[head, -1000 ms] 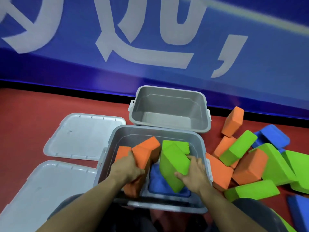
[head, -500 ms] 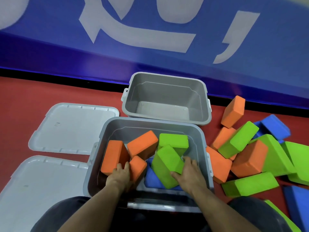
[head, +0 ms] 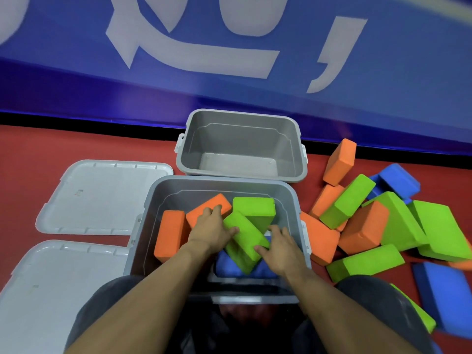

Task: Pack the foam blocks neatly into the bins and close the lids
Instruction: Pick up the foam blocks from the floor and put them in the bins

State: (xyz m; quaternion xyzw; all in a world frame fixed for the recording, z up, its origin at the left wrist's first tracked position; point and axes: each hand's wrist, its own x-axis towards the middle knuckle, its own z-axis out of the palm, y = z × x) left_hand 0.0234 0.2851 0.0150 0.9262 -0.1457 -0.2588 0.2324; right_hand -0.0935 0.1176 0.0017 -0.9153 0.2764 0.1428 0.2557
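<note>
Both hands in the near bin (head: pixel 291 198): left hand (head: pixel 210 229) and right hand (head: pixel 281 249) grip the tilted green block (head: pixel 245 238) between them.

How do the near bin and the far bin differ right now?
The near bin holds orange, green and blue foam blocks; the far bin shows only its bare grey floor. Both hands are inside the near bin, the left hand and the right hand both on a tilted green block; nothing touches the far bin. Both are grey, open-topped, with their lids lying off on the floor.
</note>
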